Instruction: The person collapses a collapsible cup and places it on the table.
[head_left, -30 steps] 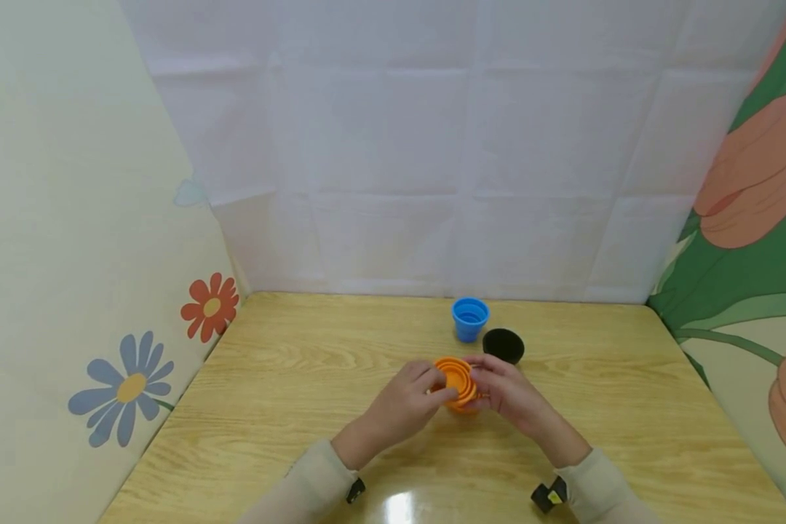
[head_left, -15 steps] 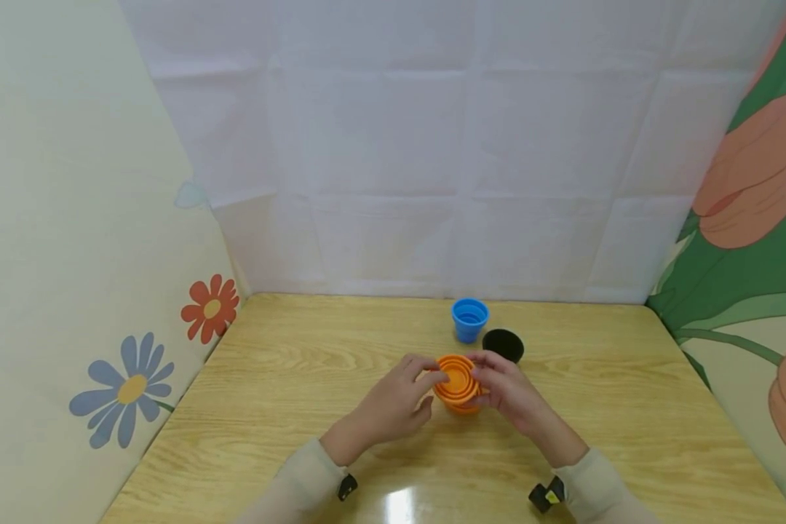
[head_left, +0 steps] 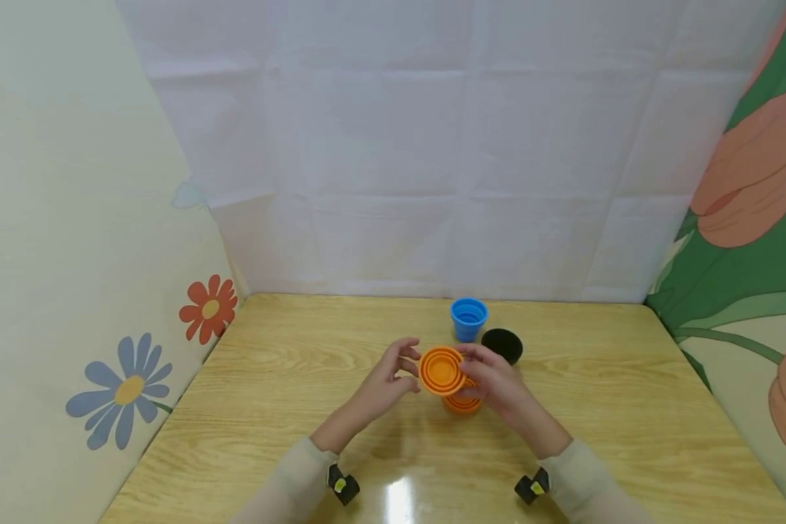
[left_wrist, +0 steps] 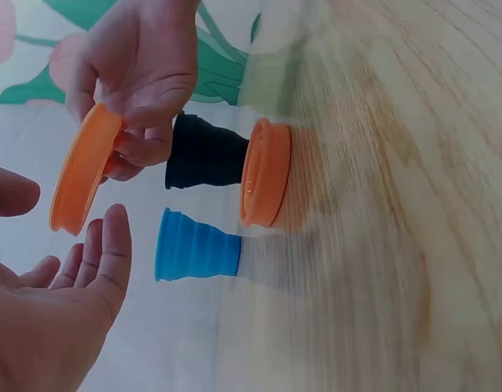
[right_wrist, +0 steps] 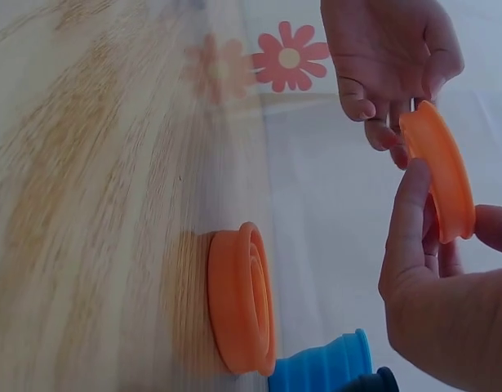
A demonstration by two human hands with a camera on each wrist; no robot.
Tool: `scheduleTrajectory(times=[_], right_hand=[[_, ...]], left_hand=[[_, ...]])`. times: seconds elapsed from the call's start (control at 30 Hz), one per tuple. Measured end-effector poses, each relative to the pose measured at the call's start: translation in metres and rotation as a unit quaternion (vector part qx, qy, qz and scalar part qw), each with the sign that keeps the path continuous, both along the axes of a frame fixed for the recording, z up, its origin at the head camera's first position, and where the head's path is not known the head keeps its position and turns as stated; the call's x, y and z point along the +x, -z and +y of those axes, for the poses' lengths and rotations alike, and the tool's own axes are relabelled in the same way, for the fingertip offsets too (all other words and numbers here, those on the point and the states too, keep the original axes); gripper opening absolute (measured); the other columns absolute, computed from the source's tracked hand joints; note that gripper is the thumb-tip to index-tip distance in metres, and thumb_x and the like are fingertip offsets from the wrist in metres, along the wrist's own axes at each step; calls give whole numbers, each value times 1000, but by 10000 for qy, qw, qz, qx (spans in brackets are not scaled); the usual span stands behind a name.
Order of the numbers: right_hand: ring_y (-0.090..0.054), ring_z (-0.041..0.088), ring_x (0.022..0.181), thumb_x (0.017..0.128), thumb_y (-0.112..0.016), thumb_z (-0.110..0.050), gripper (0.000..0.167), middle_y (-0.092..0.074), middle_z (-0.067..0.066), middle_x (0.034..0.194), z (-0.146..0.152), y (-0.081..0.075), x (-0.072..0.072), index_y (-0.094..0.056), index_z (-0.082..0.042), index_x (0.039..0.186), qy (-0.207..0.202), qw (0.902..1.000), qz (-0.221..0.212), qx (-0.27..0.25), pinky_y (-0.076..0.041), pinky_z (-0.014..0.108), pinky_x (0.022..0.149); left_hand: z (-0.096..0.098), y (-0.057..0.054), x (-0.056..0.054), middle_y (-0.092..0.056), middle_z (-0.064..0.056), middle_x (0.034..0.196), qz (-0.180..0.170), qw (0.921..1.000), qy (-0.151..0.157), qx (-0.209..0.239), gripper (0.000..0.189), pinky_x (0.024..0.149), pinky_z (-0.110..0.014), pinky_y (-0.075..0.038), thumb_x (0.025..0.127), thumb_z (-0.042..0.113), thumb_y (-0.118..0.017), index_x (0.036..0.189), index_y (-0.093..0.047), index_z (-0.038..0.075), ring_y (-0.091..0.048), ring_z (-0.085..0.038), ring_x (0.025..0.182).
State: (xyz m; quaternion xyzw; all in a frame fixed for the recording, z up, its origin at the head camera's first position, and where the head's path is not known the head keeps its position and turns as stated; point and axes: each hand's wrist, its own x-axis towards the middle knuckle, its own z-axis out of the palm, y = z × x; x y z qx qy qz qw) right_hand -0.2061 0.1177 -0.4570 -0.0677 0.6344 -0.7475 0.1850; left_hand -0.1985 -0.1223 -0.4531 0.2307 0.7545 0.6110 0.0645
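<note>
My right hand (head_left: 501, 386) pinches a collapsed orange folding cup (head_left: 442, 371) by its right side, thumb and fingers on its edge. It is held above the table, its ringed inside facing up toward the head view. My left hand (head_left: 386, 382) is just left of this cup, fingers relaxed and slightly bent, holding nothing. In the left wrist view the left fingertips lie close to the cup's edge. Below the held cup, a second collapsed orange cup (left_wrist: 266, 173) sits flat on the table, partly hidden in the head view by the held cup and the right hand.
Behind the hands, a blue folding cup (head_left: 469, 320) stands expanded on the wooden table (head_left: 288, 364). Close to it, at its front right, is an expanded black cup (head_left: 501, 346). White cloth hangs at the table's back edge, with flowered panels on both sides.
The left fingers, earlier on the held orange cup, have come away to the left. The right hand has moved the cup left and slightly up, showing more of the second orange cup below.
</note>
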Motion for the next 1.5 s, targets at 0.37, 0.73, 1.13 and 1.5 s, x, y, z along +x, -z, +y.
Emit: scheduleTrajectory(times=[0.37, 0.73, 1.13, 1.5], right_hand=[[-64, 20, 101, 102, -54, -11, 45, -57, 10, 118, -19, 1, -6, -44, 1, 144, -11, 9996, -75, -282, -60, 39, 87], [-65, 23, 102, 102, -54, -10, 40, -59, 18, 131, -37, 6, -16, -52, 2, 140, 108, 9996, -217, -153, -60, 45, 89], [-66, 22, 93, 102, -55, -10, 37, -65, 16, 115, -56, 16, -28, -56, 4, 136, -82, 9992, -297, 256, -60, 45, 87], [-66, 24, 95, 101, -54, -9, 35, -63, 19, 124, -71, 23, -30, -57, 3, 134, -198, 9985, -417, 286, -61, 42, 87]], left_hand=[[-7, 2, -5, -47, -23, 128, -1070, 9931, -11, 483, 50, 86, -40, -60, 100, 8, -55, 145, -37, -6, -61, -17, 101], [-22, 11, -11, -47, -22, 130, -1261, 9904, -210, 518, 51, 89, -41, -60, 98, 8, -58, 144, -41, -4, -63, -20, 102], [-39, 18, -11, -48, -22, 127, -1479, 9867, -544, 407, 52, 88, -41, -60, 96, 4, -58, 143, -42, -6, -61, -19, 101], [-56, 26, -11, -49, -22, 124, -1515, 9860, -646, 278, 49, 88, -42, -60, 95, 2, -56, 142, -44, -6, -60, -20, 101]])
